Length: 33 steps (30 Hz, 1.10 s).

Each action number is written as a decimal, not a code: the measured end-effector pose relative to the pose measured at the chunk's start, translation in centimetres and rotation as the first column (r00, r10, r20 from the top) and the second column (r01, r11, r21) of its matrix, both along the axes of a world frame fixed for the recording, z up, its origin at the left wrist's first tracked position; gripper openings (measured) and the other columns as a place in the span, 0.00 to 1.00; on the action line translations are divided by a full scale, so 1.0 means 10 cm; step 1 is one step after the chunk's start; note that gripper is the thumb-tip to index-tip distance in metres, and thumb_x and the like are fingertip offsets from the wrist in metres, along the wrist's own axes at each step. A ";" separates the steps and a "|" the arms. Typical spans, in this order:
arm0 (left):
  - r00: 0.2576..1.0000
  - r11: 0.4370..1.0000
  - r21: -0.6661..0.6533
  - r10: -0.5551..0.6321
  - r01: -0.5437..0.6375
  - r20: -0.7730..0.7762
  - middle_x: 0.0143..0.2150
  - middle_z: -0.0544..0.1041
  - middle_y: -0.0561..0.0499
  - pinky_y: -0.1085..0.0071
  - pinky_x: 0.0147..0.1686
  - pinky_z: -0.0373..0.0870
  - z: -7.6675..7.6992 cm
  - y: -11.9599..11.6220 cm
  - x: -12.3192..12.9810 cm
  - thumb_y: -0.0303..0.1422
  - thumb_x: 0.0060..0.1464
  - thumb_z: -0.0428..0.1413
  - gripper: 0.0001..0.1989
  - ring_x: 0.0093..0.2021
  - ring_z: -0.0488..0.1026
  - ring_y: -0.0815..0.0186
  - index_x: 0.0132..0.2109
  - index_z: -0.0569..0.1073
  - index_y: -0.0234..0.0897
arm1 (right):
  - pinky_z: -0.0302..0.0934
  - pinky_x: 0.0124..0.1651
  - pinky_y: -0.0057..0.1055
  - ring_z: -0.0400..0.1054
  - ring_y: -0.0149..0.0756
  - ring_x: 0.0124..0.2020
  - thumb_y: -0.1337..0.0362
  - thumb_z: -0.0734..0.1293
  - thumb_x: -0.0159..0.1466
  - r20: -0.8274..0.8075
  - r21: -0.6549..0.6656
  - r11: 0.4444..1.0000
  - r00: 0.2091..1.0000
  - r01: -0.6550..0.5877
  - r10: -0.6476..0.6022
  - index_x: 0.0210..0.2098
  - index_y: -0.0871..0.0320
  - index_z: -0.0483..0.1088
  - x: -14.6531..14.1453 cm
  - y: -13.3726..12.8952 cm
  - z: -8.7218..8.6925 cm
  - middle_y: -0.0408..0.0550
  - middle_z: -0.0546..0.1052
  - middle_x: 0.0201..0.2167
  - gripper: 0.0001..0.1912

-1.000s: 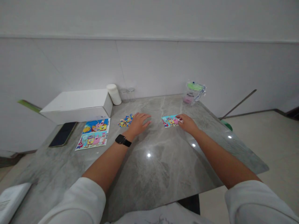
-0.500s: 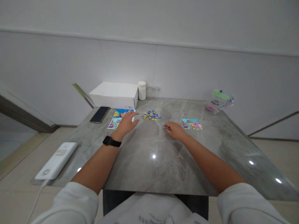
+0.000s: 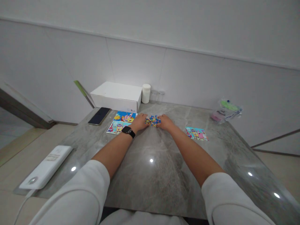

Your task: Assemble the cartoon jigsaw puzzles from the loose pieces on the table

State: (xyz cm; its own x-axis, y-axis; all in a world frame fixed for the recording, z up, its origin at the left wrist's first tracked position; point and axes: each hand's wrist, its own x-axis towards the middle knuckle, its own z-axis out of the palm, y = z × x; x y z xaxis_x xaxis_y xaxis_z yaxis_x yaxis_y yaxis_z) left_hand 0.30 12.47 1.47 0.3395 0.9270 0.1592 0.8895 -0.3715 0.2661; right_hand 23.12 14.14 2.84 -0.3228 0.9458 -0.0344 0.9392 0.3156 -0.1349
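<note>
Two hands point(image 3: 140, 122) flank puzzle pieces point(image 3: 152, 121), well apart from near tabletop edge point(image 3: 178, 214).

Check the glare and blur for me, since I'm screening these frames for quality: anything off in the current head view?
Head view: small bright reflections on the glossy gray table; a soft pale glow on the wall above the white box; wide-angle stretching toward the edges; the puzzle pieces look too small and soft to tell apart.

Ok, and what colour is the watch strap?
The watch strap is black; it shows best in the head view.
</note>
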 end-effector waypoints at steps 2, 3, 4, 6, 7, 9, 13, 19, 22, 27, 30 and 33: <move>1.000 0.999 -0.035 -0.018 0.017 -0.025 0.63 0.74 0.33 0.58 0.63 0.70 0.00 0.11 0.04 0.41 0.54 0.67 0.35 0.64 0.73 0.47 0.65 0.70 0.32 | 0.64 0.61 0.36 0.72 0.50 0.58 0.47 0.77 0.61 0.050 -0.028 0.999 0.999 -0.017 0.019 0.65 0.55 0.71 -0.04 0.10 -0.02 0.61 0.73 0.60 0.37; 0.999 0.998 -0.056 -0.029 0.027 -0.040 0.63 0.73 0.33 0.59 0.63 0.70 0.00 0.16 0.06 0.42 0.53 0.67 0.36 0.64 0.73 0.47 0.65 0.70 0.32 | 0.65 0.61 0.38 0.72 0.51 0.58 0.46 0.77 0.60 0.071 -0.040 0.999 0.997 -0.033 0.036 0.65 0.55 0.70 -0.05 0.15 -0.03 0.62 0.73 0.61 0.39; 0.998 0.996 -0.077 -0.042 0.037 -0.056 0.64 0.73 0.33 0.59 0.63 0.70 0.01 0.21 0.07 0.42 0.52 0.68 0.37 0.64 0.73 0.47 0.65 0.70 0.32 | 0.65 0.61 0.39 0.72 0.52 0.58 0.45 0.78 0.58 0.089 -0.052 0.997 0.994 -0.056 0.061 0.65 0.55 0.70 -0.06 0.20 -0.03 0.62 0.72 0.61 0.41; 0.994 0.991 -0.120 -0.068 0.057 -0.086 0.66 0.72 0.34 0.61 0.62 0.71 0.02 0.30 0.10 0.42 0.49 0.69 0.40 0.64 0.73 0.48 0.67 0.69 0.34 | 0.66 0.61 0.39 0.72 0.52 0.59 0.45 0.79 0.56 0.117 -0.074 0.992 0.987 -0.104 0.112 0.65 0.53 0.70 -0.07 0.30 -0.02 0.61 0.70 0.63 0.42; 0.991 0.988 -0.141 -0.083 0.068 -0.101 0.66 0.72 0.35 0.62 0.62 0.71 0.04 0.35 0.11 0.42 0.48 0.70 0.41 0.63 0.74 0.48 0.67 0.69 0.35 | 0.66 0.61 0.39 0.72 0.51 0.59 0.46 0.80 0.55 0.129 -0.088 0.988 0.982 -0.126 0.137 0.64 0.52 0.71 -0.08 0.35 -0.01 0.60 0.70 0.64 0.42; 0.984 0.979 -0.182 -0.119 0.095 -0.129 0.66 0.73 0.36 0.65 0.61 0.72 0.06 0.43 0.15 0.41 0.46 0.71 0.42 0.62 0.75 0.50 0.66 0.70 0.36 | 0.66 0.61 0.38 0.73 0.51 0.58 0.46 0.80 0.54 0.147 -0.123 0.978 0.972 -0.168 0.186 0.62 0.52 0.73 -0.10 0.42 0.01 0.59 0.70 0.64 0.40; 0.968 0.959 -0.247 -0.183 0.139 -0.169 0.61 0.77 0.39 0.66 0.56 0.74 0.10 0.54 0.24 0.40 0.42 0.72 0.37 0.58 0.78 0.51 0.60 0.75 0.37 | 0.67 0.59 0.37 0.75 0.51 0.55 0.47 0.79 0.56 0.149 -0.153 0.963 0.958 -0.223 0.246 0.61 0.52 0.76 -0.11 0.44 0.01 0.60 0.74 0.61 0.36; 0.955 0.940 -0.260 -0.263 0.222 -0.137 0.58 0.80 0.42 0.68 0.53 0.75 0.14 0.36 0.34 0.36 0.46 0.68 0.31 0.53 0.80 0.54 0.59 0.77 0.39 | 0.65 0.61 0.36 0.74 0.49 0.57 0.50 0.78 0.60 0.067 -0.119 0.958 0.961 -0.259 0.268 0.65 0.52 0.73 0.16 0.21 -0.04 0.59 0.74 0.62 0.36; 0.946 0.932 -0.224 -0.311 0.284 -0.096 0.60 0.79 0.41 0.66 0.56 0.74 0.12 0.17 0.36 0.36 0.48 0.68 0.32 0.56 0.79 0.53 0.61 0.75 0.40 | 0.64 0.62 0.36 0.73 0.48 0.59 0.53 0.78 0.61 0.011 -0.102 0.944 0.949 -0.312 0.315 0.64 0.54 0.73 0.37 0.00 -0.07 0.59 0.74 0.61 0.34; 0.925 0.915 -0.145 -0.379 0.376 0.007 0.64 0.76 0.40 0.63 0.64 0.70 0.05 -0.06 0.30 0.35 0.50 0.67 0.34 0.63 0.75 0.54 0.65 0.72 0.41 | 0.62 0.63 0.35 0.71 0.47 0.60 0.55 0.78 0.61 -0.084 -0.094 0.912 0.916 -0.399 0.392 0.63 0.56 0.74 0.62 -0.30 -0.08 0.58 0.76 0.60 0.32; 0.948 0.942 -0.108 -0.317 0.317 0.020 0.64 0.77 0.42 0.65 0.64 0.69 0.07 -0.06 0.25 0.34 0.54 0.66 0.31 0.63 0.75 0.56 0.65 0.73 0.41 | 0.63 0.61 0.34 0.72 0.44 0.58 0.57 0.76 0.64 -0.130 -0.064 0.935 0.932 -0.348 0.338 0.63 0.58 0.74 0.73 -0.30 -0.01 0.57 0.77 0.59 0.30; 0.992 0.990 -0.065 -0.128 0.128 0.004 0.61 0.79 0.41 0.63 0.64 0.70 0.12 0.04 0.22 0.34 0.62 0.60 0.23 0.60 0.76 0.56 0.63 0.75 0.39 | 0.63 0.59 0.33 0.74 0.42 0.55 0.62 0.72 0.67 -0.096 -0.021 0.989 0.985 -0.146 0.143 0.62 0.58 0.74 0.82 -0.21 0.05 0.57 0.79 0.57 0.24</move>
